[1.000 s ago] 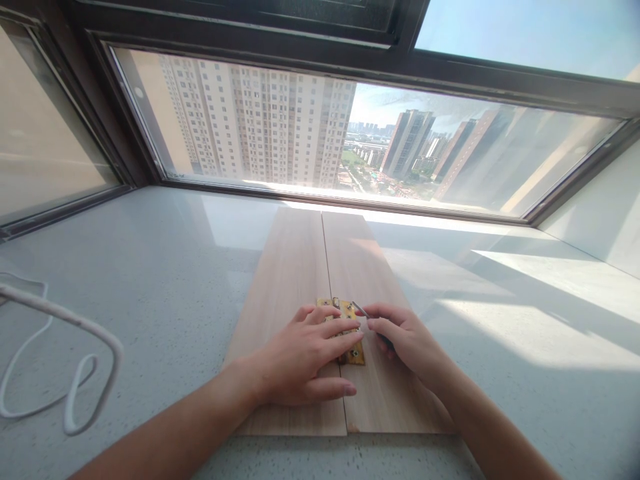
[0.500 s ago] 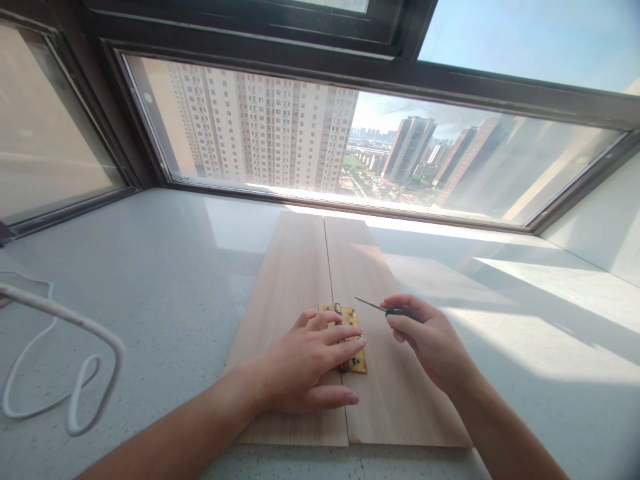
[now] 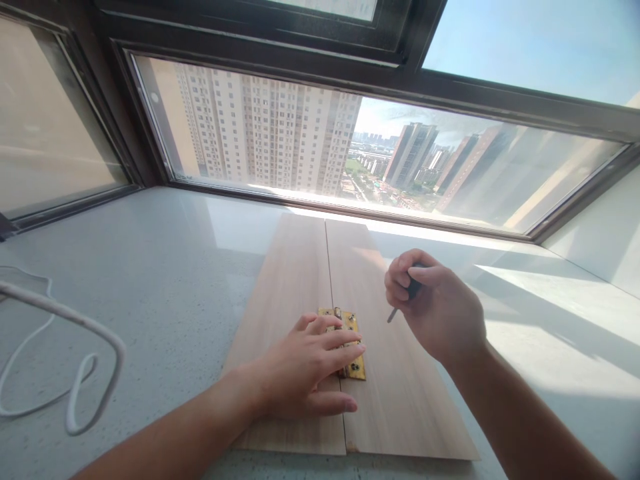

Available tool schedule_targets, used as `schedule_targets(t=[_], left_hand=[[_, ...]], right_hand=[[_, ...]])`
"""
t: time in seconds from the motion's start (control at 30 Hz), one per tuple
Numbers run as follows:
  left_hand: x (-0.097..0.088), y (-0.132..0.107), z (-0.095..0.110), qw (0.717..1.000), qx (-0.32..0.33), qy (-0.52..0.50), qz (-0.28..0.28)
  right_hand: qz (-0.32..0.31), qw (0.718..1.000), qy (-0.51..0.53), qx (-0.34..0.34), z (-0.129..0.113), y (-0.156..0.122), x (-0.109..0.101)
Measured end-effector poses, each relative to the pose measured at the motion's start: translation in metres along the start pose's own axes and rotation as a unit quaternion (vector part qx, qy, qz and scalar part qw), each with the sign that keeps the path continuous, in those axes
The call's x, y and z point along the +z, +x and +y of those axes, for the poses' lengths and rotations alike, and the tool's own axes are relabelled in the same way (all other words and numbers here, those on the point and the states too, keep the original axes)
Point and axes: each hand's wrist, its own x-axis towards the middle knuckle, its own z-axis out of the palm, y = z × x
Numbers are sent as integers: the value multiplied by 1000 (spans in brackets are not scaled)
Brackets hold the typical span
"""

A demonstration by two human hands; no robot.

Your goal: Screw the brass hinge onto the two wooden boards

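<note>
Left hand (image 3: 300, 363): palm down, fingers stretched flat, lying on the left board (image 3: 290, 280) with the fingertips across the hinge (image 3: 356, 367).
Left grip: fully open and flat; it closes around nothing and only presses on what lies under it.
Right hand (image 3: 440, 310): raised above the right board (image 3: 385, 400), to the right of the hinge and clear of it, fingers curled inward.
Right grip: closed around the dark handle of the screwdriver (image 3: 414, 288), thumb and fingers wrapped about it.
Screwdriver: small; the thin metal shaft sticks out below the fingers, slanting down and left towards the hinge, and its tip stops short of the brass and is in the air.
Hinge: brass, lying flat across the seam between the two boards, near their front end; the left leaf is mostly hidden under the fingers, while the right leaf and the upper edge show, with screw holes visible.
Left board and right board: pale wood, long and narrow, lying side by side with the long edges touching, running from the near edge towards the window (image 3: 300, 133).
Surface (image 3: 175, 267): light speckled stone sill carrying the boards; sun falls on its right side.
Cable (image 3: 75, 373): white, looped on the surface at far left, well apart from the boards.
Window: dark-framed, with high-rise blocks outside.
</note>
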Motion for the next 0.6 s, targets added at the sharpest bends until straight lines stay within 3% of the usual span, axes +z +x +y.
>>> schedule_targets(t=[0.1,0.27,0.6], left_hand=[[1,0,-1,1000,3,5,7],[3,1,-1,1000,2,18,-1],[4,-1,0,999,7,32,1]], right_hand=[[-34,997,54,49,19,-2,7],[-56,992,97,52,45,-4,6],[-103,993,52,27,57,-7,2]])
